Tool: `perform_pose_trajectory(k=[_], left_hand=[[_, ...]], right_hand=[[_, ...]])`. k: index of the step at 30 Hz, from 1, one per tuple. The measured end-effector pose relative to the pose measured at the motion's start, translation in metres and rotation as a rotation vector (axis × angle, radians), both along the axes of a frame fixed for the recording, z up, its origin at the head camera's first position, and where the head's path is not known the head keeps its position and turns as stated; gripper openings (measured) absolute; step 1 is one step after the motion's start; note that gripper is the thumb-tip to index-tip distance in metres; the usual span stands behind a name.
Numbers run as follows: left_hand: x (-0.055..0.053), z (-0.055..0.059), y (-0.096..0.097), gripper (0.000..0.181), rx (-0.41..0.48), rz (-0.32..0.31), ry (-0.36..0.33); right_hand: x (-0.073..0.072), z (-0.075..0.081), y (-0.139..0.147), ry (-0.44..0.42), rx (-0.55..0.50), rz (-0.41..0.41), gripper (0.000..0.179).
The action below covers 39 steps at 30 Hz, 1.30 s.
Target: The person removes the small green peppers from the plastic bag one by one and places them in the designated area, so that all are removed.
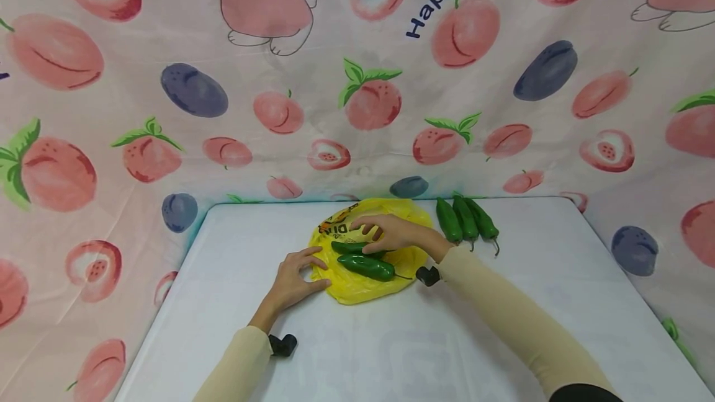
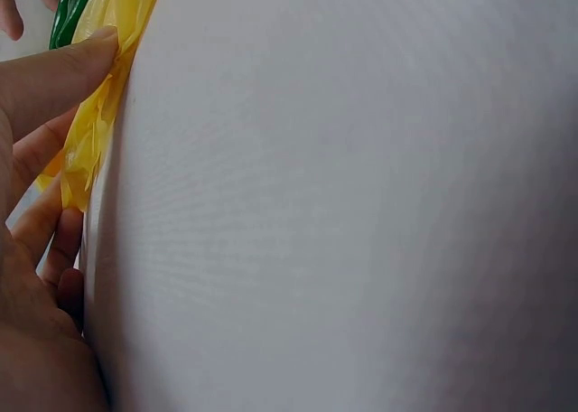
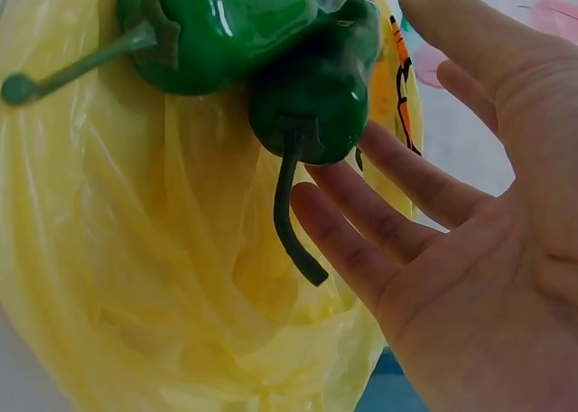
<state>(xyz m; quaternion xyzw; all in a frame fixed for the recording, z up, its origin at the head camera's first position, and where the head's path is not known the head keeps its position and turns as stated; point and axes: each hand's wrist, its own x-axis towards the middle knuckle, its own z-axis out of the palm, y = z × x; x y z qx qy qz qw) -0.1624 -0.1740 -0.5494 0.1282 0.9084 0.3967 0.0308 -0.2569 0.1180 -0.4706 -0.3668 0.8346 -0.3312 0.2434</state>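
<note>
Two glossy green peppers lie side by side on a flattened yellow plastic bag (image 1: 349, 291) with dark printing. The front pepper (image 1: 365, 267) has its thin stem pointing right; the rear pepper (image 1: 347, 247) is partly hidden by my right hand (image 1: 393, 233). In the right wrist view, that hand's fingers (image 3: 361, 245) extend loosely beside the rear pepper (image 3: 312, 100), fingertips right at its stem end, thumb apart. My left hand (image 1: 294, 278) rests at the bag's left edge, thumb and fingers spread; its thumb (image 2: 68, 73) touches the yellow plastic in the left wrist view.
Three more green peppers (image 1: 466, 219) lie together at the back of the white table (image 1: 363, 352), right of the bag. Behind the table hangs a fruit-patterned cloth (image 1: 313, 79). Small black devices (image 1: 283, 345) sit at both wrists.
</note>
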Motion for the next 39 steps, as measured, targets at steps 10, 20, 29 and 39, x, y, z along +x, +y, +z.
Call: perform_pose_trajectory(k=[10,20,29,39], left_hand=[[0.000,0.001,0.000,0.025,-0.018,0.006,0.001],[0.001,0.003,0.002,0.024,-0.005,0.005,0.002],[0.003,0.001,0.001,0.023,0.003,0.006,0.009],[0.001,0.000,0.001,0.024,0.002,0.007,0.007]], right_hand=[[0.002,0.000,-0.005,-0.036,0.080,-0.024,0.055],[0.003,-0.002,-0.009,-0.015,0.108,-0.006,0.044],[0.004,-0.005,-0.011,0.016,0.123,0.007,0.041],[0.002,-0.006,-0.009,0.052,0.119,0.006,0.037]])
